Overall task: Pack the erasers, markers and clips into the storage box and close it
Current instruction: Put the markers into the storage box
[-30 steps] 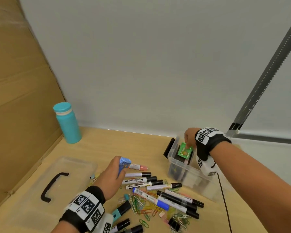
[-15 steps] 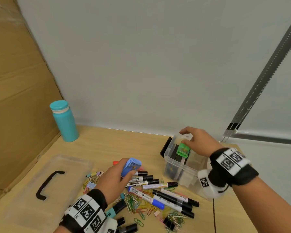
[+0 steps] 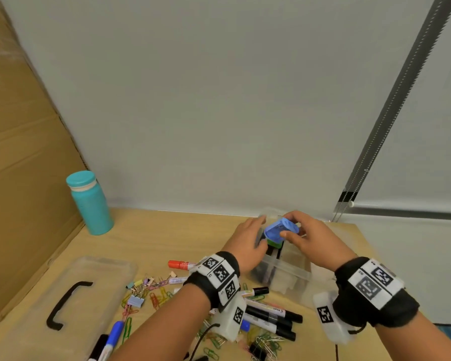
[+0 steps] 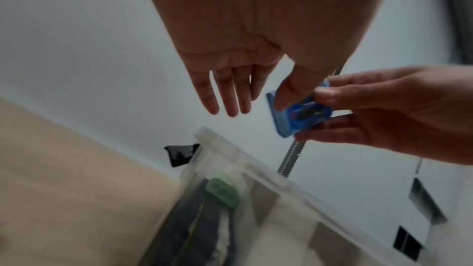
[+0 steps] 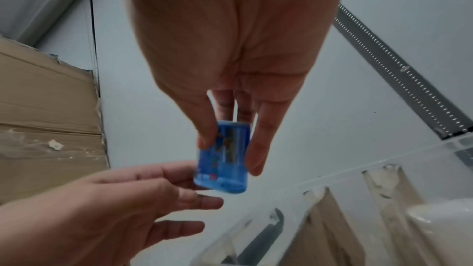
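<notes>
Both hands meet over the clear storage box [image 3: 284,272]. A blue eraser [image 3: 279,229] hangs above its left end, pinched between the thumb and fingers of my right hand [image 3: 288,226]. My left hand [image 3: 261,225] has straight fingers, and only its thumb touches the eraser. The right wrist view shows the eraser [image 5: 225,161] in that pinch. A green eraser [image 3: 274,243] lies in the box on top of dark markers. Several markers [image 3: 271,311] and a scatter of coloured clips [image 3: 151,293] lie on the table in front.
The box's clear lid [image 3: 63,295] with a black handle lies flat at the left. A teal bottle [image 3: 90,204] stands at the back left beside a cardboard wall [image 3: 24,152]. A red-capped marker [image 3: 180,264] lies apart from the pile.
My left hand carried the blue eraser from the marker pile over to the box. My right hand let go of the green eraser, now in the box, and took the blue one.
</notes>
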A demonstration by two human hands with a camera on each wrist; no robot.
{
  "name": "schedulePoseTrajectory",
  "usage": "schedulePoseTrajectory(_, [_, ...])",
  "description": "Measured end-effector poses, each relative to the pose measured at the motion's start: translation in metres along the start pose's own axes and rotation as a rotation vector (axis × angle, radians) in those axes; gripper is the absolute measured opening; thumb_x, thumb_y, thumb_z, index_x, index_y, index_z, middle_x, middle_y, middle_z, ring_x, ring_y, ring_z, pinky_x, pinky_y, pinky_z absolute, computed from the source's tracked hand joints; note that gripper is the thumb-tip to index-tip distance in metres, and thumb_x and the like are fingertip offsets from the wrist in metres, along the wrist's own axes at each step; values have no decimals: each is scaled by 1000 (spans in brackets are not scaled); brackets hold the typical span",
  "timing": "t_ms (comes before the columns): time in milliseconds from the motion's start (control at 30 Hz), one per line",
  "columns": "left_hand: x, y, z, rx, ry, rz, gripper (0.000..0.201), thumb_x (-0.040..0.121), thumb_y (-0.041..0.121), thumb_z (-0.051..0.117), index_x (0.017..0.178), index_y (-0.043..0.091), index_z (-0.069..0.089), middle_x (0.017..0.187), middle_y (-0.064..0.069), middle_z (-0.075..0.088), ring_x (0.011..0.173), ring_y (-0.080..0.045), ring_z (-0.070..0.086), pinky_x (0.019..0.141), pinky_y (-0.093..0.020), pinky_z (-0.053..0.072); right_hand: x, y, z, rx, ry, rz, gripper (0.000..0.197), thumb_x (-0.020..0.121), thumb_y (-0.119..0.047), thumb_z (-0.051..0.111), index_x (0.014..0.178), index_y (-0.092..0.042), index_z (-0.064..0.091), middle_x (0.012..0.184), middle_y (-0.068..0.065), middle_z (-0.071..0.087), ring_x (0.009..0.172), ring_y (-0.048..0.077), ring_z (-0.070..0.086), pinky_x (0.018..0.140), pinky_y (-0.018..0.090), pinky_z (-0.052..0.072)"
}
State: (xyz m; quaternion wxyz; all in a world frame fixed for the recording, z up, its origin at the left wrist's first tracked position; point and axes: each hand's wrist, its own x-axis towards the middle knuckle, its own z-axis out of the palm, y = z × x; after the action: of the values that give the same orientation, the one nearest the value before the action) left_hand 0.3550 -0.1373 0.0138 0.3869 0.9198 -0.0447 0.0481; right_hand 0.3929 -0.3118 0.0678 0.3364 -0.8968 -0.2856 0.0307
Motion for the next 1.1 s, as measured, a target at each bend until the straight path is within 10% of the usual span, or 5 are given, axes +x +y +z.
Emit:
schedulePoseTrajectory(200, [23,-34,22,241,-77,-38,55,101,30,30,152,23,12,160,5,10,145,-21,16,118,-40,22,27,7,11,-206,47,122,24,94,-19,52,118,-16,56,111,1,48,86,16,51,80,25,39])
schedulePoseTrajectory(600, [15,-43,43,146,17,-98,55,102,33,25,153,23,6,161,9,-3,146,-18,14,118,-35,20,84,-7,50,-664,-610,218,26,92,-24,58,103,-2,65,102,11,66,94,26,62,78,30,44])
schedulePoseTrajectory(700, [17,-45,45,143,18,-96,55,102,34,25,153,23,7,161,9,-2,145,-19,16,118,-36,21,92,-2,59,-726,-603,222,23,92,-25,56,75,-10,57,81,4,58,82,20,53,82,32,46])
schedulePoseTrajectory(900, [16,-45,46,143,15,-106,54,102,35,24,152,25,7,161,10,-2,145,-19,17,117,-38,22,87,7,57,-698,-503,224,36,95,-24,51,127,-8,53,126,10,59,112,24,58,97,33,43])
schedulePoseTrajectory(1100, [14,-40,41,188,11,-116,53,102,34,23,152,23,10,161,9,1,144,-20,20,116,-41,26,50,3,43,-548,-282,197,36,95,-17,45,129,-21,52,130,4,58,112,21,58,95,37,49])
